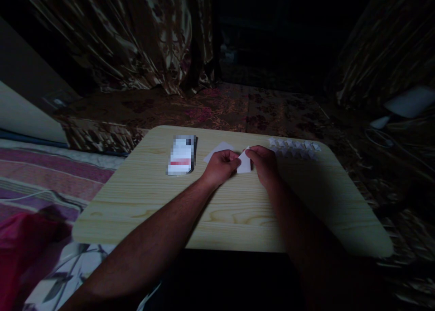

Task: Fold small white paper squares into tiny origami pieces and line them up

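A small piece of white paper [244, 163], apparently folded, is pinched between both hands above the wooden table [210, 232]. My left hand [220, 167] is closed on its left edge. My right hand [263, 161] grips its upper right corner between thumb and fingers. Behind my left hand, a flat white sheet [220, 149] lies on the table, partly covered by that hand. To the right of my right hand, several small white folded paper pieces [294, 144] lie in two rows.
On the table's left part lies a phone-like rectangular thing [181, 155], blurred, with a red band. A striped bedcover [98, 164] borders the table at left. Patterned curtains [163, 35] hang behind, and a white lamp-like object [409, 100] stands at the right.
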`<state>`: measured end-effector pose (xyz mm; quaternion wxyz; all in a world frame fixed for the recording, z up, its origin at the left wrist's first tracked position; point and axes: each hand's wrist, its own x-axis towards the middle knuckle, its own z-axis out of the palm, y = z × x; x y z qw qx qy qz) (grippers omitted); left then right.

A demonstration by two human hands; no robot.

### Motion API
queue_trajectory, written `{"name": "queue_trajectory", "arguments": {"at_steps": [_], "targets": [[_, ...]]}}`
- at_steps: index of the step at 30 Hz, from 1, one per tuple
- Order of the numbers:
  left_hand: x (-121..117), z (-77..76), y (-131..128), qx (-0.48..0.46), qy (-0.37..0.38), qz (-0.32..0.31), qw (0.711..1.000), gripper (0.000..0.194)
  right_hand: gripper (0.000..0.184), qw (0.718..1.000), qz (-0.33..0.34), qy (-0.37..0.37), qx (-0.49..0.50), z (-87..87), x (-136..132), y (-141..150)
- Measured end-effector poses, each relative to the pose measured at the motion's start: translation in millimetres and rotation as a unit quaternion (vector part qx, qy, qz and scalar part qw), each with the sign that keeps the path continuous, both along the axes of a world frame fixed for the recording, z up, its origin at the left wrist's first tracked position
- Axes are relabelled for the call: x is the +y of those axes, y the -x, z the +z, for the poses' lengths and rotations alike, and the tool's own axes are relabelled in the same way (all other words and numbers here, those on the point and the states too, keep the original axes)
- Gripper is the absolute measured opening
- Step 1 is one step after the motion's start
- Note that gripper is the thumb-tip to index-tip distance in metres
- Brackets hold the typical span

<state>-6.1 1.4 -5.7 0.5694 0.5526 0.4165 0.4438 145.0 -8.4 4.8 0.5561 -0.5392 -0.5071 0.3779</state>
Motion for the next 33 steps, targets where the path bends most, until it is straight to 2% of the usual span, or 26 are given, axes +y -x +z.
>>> {"name": "queue_trajectory", "arguments": {"at_steps": [6,17,28,33], "targets": [[-0.3,2.0,-0.8,-0.013,0.006,0.020,1.000,0.026,0.021,0.999,0.036,0.011,-0.021,-2.7,-0.8,0.7],[0.5,-0.1,-1.7,-0.015,0.003,0.020,1.000,0.024,0.022,0.998,0.010,0.011,-0.060,-3.7,0.2,2.2],[0.4,1.2,-0.8,-0.031,0.023,-0.003,0.999,0.029,0.023,1.000,0.001,0.008,-0.027,-2.6,-0.2,2.7],[1.0,-0.1,-0.5,-0.027,0.027,0.006,0.999,0.029,0.023,1.000,-0.002,0.006,-0.019,-0.8,-1.0,2.9]]}}
